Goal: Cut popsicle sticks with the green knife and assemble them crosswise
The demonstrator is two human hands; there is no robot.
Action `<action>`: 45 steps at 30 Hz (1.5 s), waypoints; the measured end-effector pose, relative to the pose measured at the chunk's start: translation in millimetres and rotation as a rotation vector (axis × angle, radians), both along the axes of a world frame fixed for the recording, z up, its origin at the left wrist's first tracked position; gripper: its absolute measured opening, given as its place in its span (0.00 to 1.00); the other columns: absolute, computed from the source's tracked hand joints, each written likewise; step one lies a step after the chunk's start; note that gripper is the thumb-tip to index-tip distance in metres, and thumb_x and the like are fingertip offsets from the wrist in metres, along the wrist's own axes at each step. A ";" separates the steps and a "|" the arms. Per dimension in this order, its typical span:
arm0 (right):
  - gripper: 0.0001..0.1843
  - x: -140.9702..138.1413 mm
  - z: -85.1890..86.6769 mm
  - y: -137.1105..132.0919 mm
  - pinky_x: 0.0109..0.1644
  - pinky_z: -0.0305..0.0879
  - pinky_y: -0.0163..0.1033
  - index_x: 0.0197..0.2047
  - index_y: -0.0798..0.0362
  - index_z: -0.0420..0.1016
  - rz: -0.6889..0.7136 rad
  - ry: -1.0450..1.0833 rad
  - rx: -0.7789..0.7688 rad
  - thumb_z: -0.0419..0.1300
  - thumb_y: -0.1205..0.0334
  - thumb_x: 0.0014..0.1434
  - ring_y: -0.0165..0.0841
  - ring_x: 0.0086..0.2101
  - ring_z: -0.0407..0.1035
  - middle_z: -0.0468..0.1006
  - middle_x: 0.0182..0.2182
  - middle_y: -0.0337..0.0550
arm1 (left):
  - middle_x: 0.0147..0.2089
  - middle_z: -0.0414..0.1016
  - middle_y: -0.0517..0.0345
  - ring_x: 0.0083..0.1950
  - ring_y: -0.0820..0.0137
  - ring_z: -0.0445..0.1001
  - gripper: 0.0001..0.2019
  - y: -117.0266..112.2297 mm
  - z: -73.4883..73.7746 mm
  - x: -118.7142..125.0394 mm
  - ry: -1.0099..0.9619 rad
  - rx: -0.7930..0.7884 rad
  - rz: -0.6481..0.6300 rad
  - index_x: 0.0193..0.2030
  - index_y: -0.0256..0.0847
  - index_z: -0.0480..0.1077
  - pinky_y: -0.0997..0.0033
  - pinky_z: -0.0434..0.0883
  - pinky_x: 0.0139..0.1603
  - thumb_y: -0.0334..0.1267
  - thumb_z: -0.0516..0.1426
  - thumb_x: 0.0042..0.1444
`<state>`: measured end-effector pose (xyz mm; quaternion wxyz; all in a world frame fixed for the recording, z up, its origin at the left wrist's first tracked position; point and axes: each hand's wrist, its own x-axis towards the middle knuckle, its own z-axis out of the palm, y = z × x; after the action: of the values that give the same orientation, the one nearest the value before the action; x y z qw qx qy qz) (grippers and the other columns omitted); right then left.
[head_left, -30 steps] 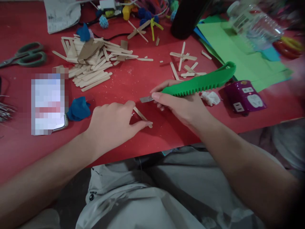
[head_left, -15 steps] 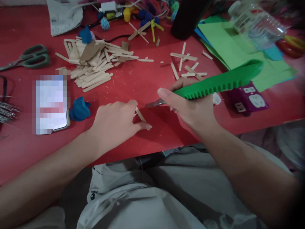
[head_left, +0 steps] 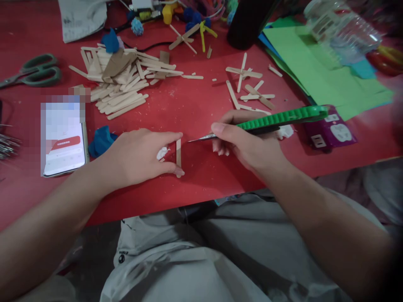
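Note:
Between the thumb and forefinger of my left hand a short wooden craft stick is held by its two ends. A white crumpled lump lies beside it, under the arch of that hand. My right hand grips a utility knife with a ribbed green handle. Its blade points left, the tip a little to the right of the stick and apart from it. The fingers under the knife are partly hidden.
A heap of craft sticks, scissors and a phone lie to the left. Crossed sticks, green paper, a clear bottle and a purple packet are to the right. A black cylinder stands behind.
The stick has turned from slanted to nearly straight up and down in my left fingers. My right hand has rolled the knife, lowering its handle end; the blade tip has shifted slightly left.

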<state>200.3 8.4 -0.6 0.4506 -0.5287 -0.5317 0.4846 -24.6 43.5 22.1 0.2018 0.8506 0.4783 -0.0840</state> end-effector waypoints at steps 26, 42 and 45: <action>0.21 -16.9 3.5 -1.4 0.25 0.60 0.34 0.21 0.51 0.73 0.072 -0.169 0.016 0.68 0.46 0.57 0.26 0.20 0.65 0.73 0.17 0.35 | 0.36 0.82 0.58 0.47 0.54 0.80 0.35 5.3 -3.4 -7.7 -0.010 0.002 -0.004 0.64 0.65 0.69 0.63 0.72 0.43 0.63 0.61 0.47; 0.14 -16.0 6.6 -0.2 0.29 0.63 0.35 0.23 0.49 0.77 0.165 -0.248 0.094 0.65 0.59 0.60 0.27 0.22 0.66 0.74 0.19 0.35 | 0.46 0.82 0.55 0.51 0.53 0.79 0.38 1.1 -3.5 -7.0 0.027 0.032 -0.018 0.68 0.64 0.63 0.62 0.72 0.45 0.64 0.61 0.48; 0.14 -16.0 5.5 0.6 0.29 0.63 0.35 0.23 0.49 0.77 0.173 -0.266 0.110 0.64 0.61 0.60 0.28 0.23 0.67 0.75 0.20 0.35 | 0.47 0.81 0.54 0.50 0.53 0.79 0.41 1.6 -3.2 -8.1 0.050 0.028 -0.045 0.70 0.62 0.61 0.63 0.71 0.44 0.66 0.59 0.49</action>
<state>184.3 9.0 4.9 0.3610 -0.5148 -0.6560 0.4176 -32.7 45.1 18.9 0.1759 0.8615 0.4650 -0.1033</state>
